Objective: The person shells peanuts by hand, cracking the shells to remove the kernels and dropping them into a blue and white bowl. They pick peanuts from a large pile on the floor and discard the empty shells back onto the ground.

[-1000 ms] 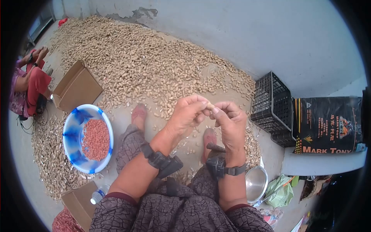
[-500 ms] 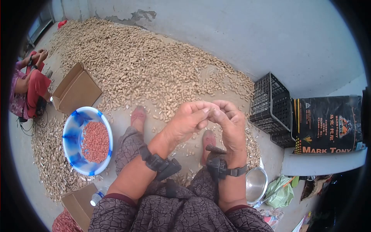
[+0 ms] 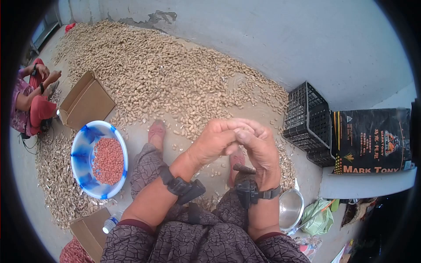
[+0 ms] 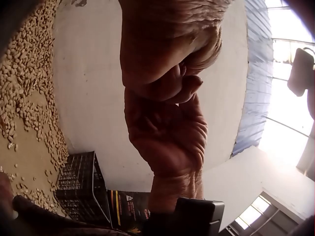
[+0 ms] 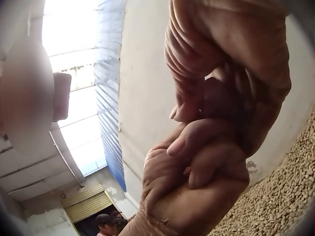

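Note:
In front of the lap, my left hand point(image 3: 215, 139) and right hand point(image 3: 264, 151) meet at the fingertips. Both pinch at a peanut, now mostly hidden behind the fingers and thumbs. The left hand point(image 5: 197, 196) has its fingers curled in the right wrist view, and a small reddish bit point(image 5: 187, 170) shows between them. Over it bends the right hand point(image 5: 231, 39), thumb and fingers closing on the same spot. Unshelled peanuts point(image 3: 175, 79) lie heaped beyond the hands. A blue-and-white basin point(image 3: 81, 175) at the left holds pink peanut kernels point(image 3: 108, 161).
Shells point(image 3: 57, 184) cover the floor around the basin. A cardboard box point(image 3: 90, 101) stands behind it, near a seated person point(image 3: 37, 96). At the right are a black crate point(image 3: 307, 118), a black printed sack point(image 3: 372, 142), a metal bowl point(image 3: 290, 209) and a green bag point(image 3: 318, 217).
The peanut seen between my fingertips a second ago is now covered. My hands have come closer together and slightly lower, fingers overlapping. The seated person's hands at the left have moved.

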Demonstrator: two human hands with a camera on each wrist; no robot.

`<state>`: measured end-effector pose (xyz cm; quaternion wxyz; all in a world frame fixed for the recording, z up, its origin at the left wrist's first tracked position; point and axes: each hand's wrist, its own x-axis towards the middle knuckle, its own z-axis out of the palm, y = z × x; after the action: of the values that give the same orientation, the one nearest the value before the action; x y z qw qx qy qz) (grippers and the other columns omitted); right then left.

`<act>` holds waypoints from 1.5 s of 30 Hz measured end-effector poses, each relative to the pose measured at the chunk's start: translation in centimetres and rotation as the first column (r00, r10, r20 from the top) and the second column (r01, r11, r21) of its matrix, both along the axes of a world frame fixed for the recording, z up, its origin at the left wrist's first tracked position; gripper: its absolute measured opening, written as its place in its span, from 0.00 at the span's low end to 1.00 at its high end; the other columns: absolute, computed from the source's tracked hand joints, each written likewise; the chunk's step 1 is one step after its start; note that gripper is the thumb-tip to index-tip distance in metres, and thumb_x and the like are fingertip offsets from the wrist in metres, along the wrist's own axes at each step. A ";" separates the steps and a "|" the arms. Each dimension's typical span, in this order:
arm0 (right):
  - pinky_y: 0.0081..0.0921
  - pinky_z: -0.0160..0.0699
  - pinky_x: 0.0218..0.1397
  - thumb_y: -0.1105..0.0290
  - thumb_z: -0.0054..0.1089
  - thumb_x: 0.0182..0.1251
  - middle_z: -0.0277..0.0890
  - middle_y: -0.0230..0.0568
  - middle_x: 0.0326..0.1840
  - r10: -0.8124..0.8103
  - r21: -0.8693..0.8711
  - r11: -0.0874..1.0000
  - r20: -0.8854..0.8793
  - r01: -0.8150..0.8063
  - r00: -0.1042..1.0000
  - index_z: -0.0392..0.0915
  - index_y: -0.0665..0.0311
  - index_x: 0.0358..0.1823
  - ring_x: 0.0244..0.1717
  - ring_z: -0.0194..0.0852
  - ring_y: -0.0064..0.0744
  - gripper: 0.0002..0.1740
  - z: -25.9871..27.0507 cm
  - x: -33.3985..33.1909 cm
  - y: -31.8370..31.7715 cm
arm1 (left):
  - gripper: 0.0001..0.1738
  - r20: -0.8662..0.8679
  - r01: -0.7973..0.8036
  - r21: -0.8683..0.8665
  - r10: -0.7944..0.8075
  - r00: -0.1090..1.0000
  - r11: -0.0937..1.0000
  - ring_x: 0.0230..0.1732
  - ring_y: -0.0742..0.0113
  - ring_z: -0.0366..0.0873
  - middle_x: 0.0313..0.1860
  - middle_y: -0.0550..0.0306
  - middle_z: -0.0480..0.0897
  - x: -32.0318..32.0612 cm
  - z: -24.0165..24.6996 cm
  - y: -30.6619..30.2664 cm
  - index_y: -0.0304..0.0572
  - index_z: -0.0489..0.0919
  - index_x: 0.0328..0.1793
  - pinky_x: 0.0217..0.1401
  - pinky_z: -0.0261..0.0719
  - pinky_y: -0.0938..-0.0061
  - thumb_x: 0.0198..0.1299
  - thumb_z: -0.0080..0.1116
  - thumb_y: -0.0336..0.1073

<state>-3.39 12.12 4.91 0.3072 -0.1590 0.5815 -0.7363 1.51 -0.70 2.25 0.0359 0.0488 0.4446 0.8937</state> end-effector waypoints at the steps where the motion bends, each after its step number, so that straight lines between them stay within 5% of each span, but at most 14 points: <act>1: 0.13 0.66 0.36 0.73 0.61 0.52 0.76 0.36 0.34 -0.014 0.009 1.000 0.004 0.014 1.000 0.73 0.74 0.45 0.31 0.68 0.17 0.19 -0.2 -0.2 0.1 | 0.14 -0.006 0.009 0.025 -0.009 1.000 1.000 0.16 0.84 0.61 0.28 0.62 0.75 0.1 0.4 -0.1 0.29 0.76 0.45 0.17 0.56 0.90 0.55 0.45 0.28; 6: 0.10 0.57 0.26 0.71 0.62 0.51 0.77 0.34 0.31 -0.028 -0.004 1.000 -0.001 0.028 1.000 0.76 0.73 0.42 0.24 0.60 0.12 0.18 0.0 -0.2 0.1 | 0.19 -0.026 0.057 0.172 -0.053 0.998 0.983 0.15 0.83 0.59 0.32 0.55 0.77 0.3 0.1 -0.3 0.24 0.74 0.48 0.16 0.54 0.88 0.51 0.43 0.28; 9: 0.09 0.57 0.26 0.70 0.62 0.51 0.77 0.34 0.31 -0.036 -0.027 0.999 0.000 0.036 0.999 0.76 0.73 0.42 0.24 0.61 0.12 0.17 -0.3 -0.2 0.2 | 0.16 -0.158 0.118 0.226 -0.083 0.984 0.967 0.18 0.84 0.61 0.45 0.56 0.76 0.4 0.4 -0.3 0.26 0.76 0.42 0.21 0.63 0.89 0.58 0.44 0.34; 11: 0.09 0.57 0.24 0.70 0.61 0.52 0.77 0.34 0.30 -0.048 -0.038 0.998 -0.005 0.048 0.999 0.77 0.73 0.41 0.23 0.61 0.12 0.16 -0.1 -0.1 0.1 | 0.16 -0.134 -0.019 -0.051 0.012 0.991 0.999 0.20 0.82 0.64 0.44 0.56 0.77 0.6 0.4 0.0 0.27 0.77 0.40 0.25 0.67 0.88 0.60 0.45 0.35; 12: 0.09 0.57 0.24 0.70 0.61 0.52 0.77 0.34 0.30 -0.048 -0.037 0.998 -0.005 0.048 0.999 0.77 0.73 0.41 0.23 0.61 0.12 0.16 -0.2 -0.2 0.0 | 0.16 -0.133 -0.019 -0.050 0.012 0.991 0.999 0.20 0.82 0.64 0.44 0.56 0.77 0.5 0.0 0.4 0.27 0.77 0.40 0.25 0.67 0.88 0.60 0.45 0.35; 14: 0.09 0.58 0.24 0.71 0.60 0.53 0.77 0.34 0.29 -0.051 -0.030 0.998 -0.046 0.050 0.998 0.77 0.74 0.40 0.21 0.61 0.12 0.15 -0.6 -0.2 0.0 | 0.19 -0.250 -0.205 -0.142 0.166 0.954 0.968 0.15 0.85 0.57 0.27 0.58 0.75 -0.1 -0.8 1.4 0.28 0.74 0.48 0.16 0.52 0.89 0.61 0.47 0.40; 18: 0.09 0.57 0.24 0.70 0.59 0.54 0.76 0.32 0.26 -0.056 -0.045 0.998 -0.061 0.053 0.997 0.78 0.73 0.39 0.20 0.60 0.12 0.14 -0.5 -0.2 -0.3 | 0.18 -0.190 -0.171 -0.167 0.139 0.972 0.971 0.15 0.86 0.57 0.26 0.60 0.75 0.3 0.0 1.1 0.30 0.75 0.48 0.15 0.52 0.89 0.62 0.47 0.39; 23: 0.09 0.58 0.25 0.66 0.58 0.57 0.72 0.28 0.26 -0.022 -0.176 0.984 0.101 0.040 0.995 0.75 0.73 0.41 0.22 0.60 0.12 0.17 -1.3 -0.4 -0.4 | 0.18 -0.042 -0.103 0.089 0.107 0.993 0.991 0.16 0.88 0.57 0.25 0.64 0.73 0.0 -0.3 1.1 0.31 0.73 0.50 0.16 0.53 0.91 0.63 0.46 0.39; 27: 0.09 0.58 0.25 0.66 0.59 0.57 0.72 0.29 0.27 -0.041 -0.194 0.980 0.067 0.053 0.997 0.75 0.72 0.43 0.23 0.61 0.12 0.17 -1.1 -0.1 -0.7 | 0.17 -0.054 -0.136 0.128 0.144 0.988 0.982 0.17 0.88 0.58 0.25 0.64 0.73 -0.2 -0.5 1.2 0.32 0.73 0.50 0.17 0.54 0.93 0.63 0.45 0.38; 29: 0.10 0.58 0.24 0.67 0.59 0.56 0.73 0.30 0.25 -0.202 -0.052 0.979 -0.061 0.199 0.977 0.76 0.70 0.40 0.23 0.61 0.12 0.14 -0.5 0.3 -1.2 | 0.15 0.013 -0.305 0.090 0.305 0.952 0.948 0.20 0.87 0.61 0.26 0.66 0.73 -0.4 -0.2 1.5 0.33 0.74 0.49 0.20 0.58 0.93 0.64 0.44 0.36; 32: 0.09 0.56 0.22 0.67 0.59 0.56 0.73 0.32 0.22 -0.222 0.074 0.969 -0.158 0.236 0.962 0.76 0.67 0.34 0.20 0.61 0.12 0.10 -0.7 -0.4 -0.4 | 0.11 -0.021 -0.344 0.018 0.345 0.938 0.939 0.22 0.83 0.64 0.24 0.67 0.72 -0.4 -0.2 1.3 0.35 0.76 0.43 0.25 0.65 0.88 0.62 0.46 0.33; 35: 0.08 0.52 0.18 0.68 0.59 0.55 0.71 0.33 0.17 -0.199 0.026 0.979 -0.073 0.201 0.977 0.74 0.65 0.27 0.16 0.59 0.11 0.08 -0.2 -0.2 -0.6 | 0.10 -0.183 -0.436 -0.224 0.402 0.897 0.872 0.23 0.82 0.66 0.22 0.65 0.72 -0.6 -0.7 1.6 0.34 0.75 0.42 0.26 0.66 0.86 0.61 0.46 0.32; 42: 0.06 0.45 0.14 0.68 0.58 0.56 0.71 0.33 0.16 -0.179 -0.036 0.983 0.039 0.181 0.983 0.72 0.64 0.24 0.13 0.56 0.10 0.09 -0.5 -0.4 -0.7 | 0.09 -0.210 -0.501 -0.280 0.457 0.864 0.819 0.21 0.81 0.67 0.20 0.63 0.73 -0.3 -0.6 2.0 0.33 0.75 0.40 0.24 0.67 0.83 0.61 0.44 0.31; 45: 0.07 0.52 0.16 0.69 0.57 0.57 0.72 0.34 0.18 -0.188 0.003 0.982 0.035 0.188 0.982 0.73 0.66 0.25 0.14 0.60 0.13 0.09 -0.7 -0.3 -0.9 | 0.09 -0.178 -0.509 -0.285 0.477 0.860 0.812 0.21 0.81 0.67 0.19 0.63 0.73 -0.3 -0.8 2.0 0.34 0.74 0.39 0.23 0.67 0.82 0.61 0.42 0.30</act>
<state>-3.73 11.24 4.20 0.2464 -0.0909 0.5882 -0.7648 1.16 1.34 1.43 -0.2117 -0.0309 0.5831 0.7837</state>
